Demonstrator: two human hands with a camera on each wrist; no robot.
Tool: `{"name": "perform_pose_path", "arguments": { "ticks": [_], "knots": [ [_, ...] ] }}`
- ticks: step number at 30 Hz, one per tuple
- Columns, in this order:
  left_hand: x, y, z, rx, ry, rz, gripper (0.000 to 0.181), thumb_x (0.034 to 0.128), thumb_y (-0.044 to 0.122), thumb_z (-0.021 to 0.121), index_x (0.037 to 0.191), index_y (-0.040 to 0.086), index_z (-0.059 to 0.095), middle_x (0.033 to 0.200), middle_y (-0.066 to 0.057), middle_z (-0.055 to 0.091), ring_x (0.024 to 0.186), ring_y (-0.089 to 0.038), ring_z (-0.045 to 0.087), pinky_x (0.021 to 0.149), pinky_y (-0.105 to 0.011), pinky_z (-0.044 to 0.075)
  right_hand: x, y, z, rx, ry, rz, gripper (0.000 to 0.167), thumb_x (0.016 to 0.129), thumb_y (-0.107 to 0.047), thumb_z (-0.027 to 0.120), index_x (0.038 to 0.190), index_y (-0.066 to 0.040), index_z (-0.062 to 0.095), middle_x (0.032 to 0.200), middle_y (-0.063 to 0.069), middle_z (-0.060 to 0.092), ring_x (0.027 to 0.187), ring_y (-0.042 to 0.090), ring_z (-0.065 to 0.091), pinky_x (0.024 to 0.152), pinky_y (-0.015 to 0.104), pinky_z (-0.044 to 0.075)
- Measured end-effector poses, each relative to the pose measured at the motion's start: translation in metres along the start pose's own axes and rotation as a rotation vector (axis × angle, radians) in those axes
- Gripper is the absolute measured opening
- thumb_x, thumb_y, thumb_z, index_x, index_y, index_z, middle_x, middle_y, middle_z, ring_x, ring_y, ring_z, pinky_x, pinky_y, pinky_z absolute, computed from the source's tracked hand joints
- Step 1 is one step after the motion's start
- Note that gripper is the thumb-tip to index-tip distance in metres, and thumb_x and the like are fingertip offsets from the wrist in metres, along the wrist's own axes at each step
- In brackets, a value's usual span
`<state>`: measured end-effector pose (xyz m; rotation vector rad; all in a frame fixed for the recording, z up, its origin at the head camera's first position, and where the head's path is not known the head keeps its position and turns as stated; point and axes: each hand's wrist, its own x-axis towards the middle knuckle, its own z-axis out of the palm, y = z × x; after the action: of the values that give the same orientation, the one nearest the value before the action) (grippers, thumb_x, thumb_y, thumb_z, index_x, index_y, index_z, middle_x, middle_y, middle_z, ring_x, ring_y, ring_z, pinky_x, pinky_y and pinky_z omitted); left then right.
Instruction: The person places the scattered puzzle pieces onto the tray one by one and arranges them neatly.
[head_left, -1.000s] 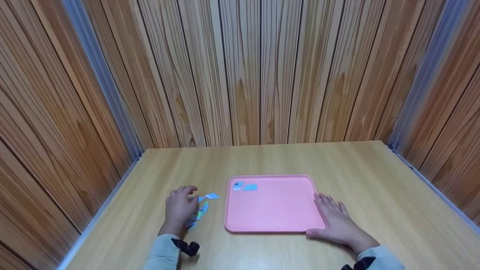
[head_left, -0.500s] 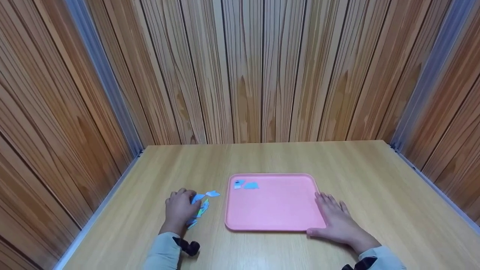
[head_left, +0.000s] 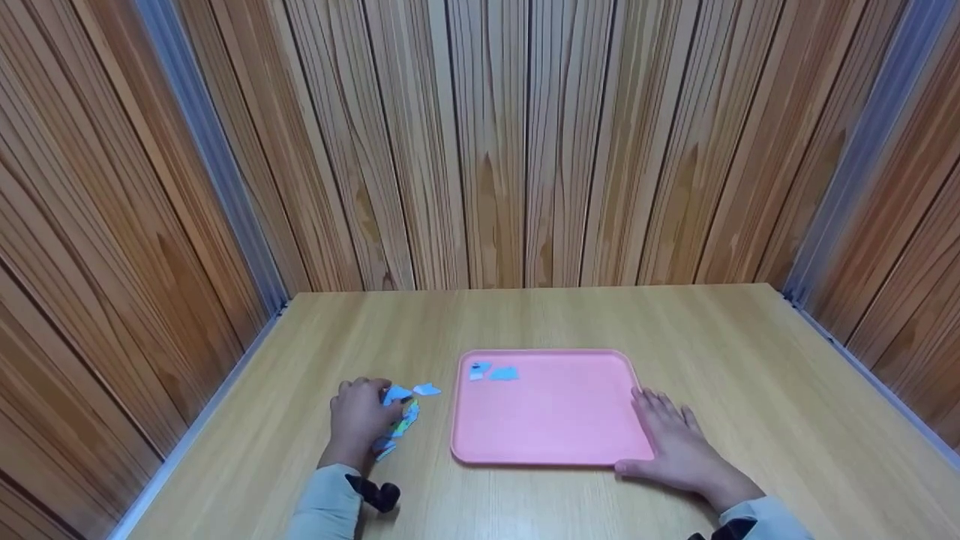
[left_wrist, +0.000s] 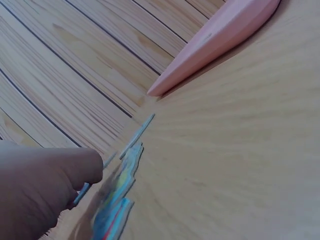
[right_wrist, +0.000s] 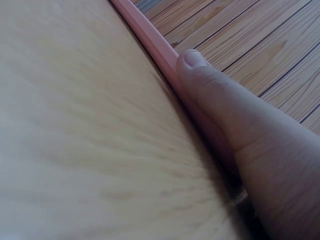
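In the head view my left hand (head_left: 358, 418) is low over the loose flat puzzle-like pieces (head_left: 406, 420) left of the pink tray (head_left: 555, 420). Its thumb and fingers pinch a thin blue piece (left_wrist: 82, 193), seen edge-on in the left wrist view and partly hidden by the hand (left_wrist: 40, 187). My right hand (head_left: 675, 450) rests with fingers spread against the tray's right edge; the right wrist view has its thumb (right_wrist: 210, 92) on the tray's side (right_wrist: 157, 50). Two blue pieces (head_left: 503, 373) lie in the tray's upper left corner.
Another blue piece (head_left: 427, 389) lies on the wooden table (head_left: 375, 322) between the left hand and the tray. Wood-panelled walls (head_left: 487, 150) stand behind the table and on both sides.
My left hand's fingers have come down onto the pieces, and thumb and fingers have closed on one. The right hand stays at the tray. The head view has shifted slightly.
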<state>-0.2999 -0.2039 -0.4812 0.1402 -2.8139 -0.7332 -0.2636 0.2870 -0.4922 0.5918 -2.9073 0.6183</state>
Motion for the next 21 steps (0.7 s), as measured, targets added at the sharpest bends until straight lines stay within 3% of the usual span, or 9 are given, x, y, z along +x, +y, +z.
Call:
{"name": "perform_pose_path", "arguments": {
  "ticks": [9,21],
  "knots": [
    [0.001,0.009,0.0,-0.045,0.002,0.0,0.038,0.0821,0.029,0.078,0.115,0.008,0.075,0.106,-0.009,0.066,0.098,-0.03,0.05,0.087,-0.049,0.038,0.002,-0.001,-0.001,0.003,-0.019,0.016,0.122,0.076,-0.072,0.071,0.157,0.004,0.021,0.16,0.033,0.022,0.147,0.055,0.015,0.112,0.073,0.003],
    [0.006,0.046,0.013,-0.065,-0.006,0.027,0.035,0.0829,0.026,0.077,0.114,0.012,0.076,0.108,-0.006,0.065,0.103,-0.028,0.05,0.094,-0.05,0.038,0.0,-0.002,0.0,-0.017,0.009,0.005,0.12,0.076,-0.071,0.071,0.157,0.004,0.023,0.16,0.031,0.024,0.147,0.053,0.018,0.112,0.072,0.006]
  ]
}}
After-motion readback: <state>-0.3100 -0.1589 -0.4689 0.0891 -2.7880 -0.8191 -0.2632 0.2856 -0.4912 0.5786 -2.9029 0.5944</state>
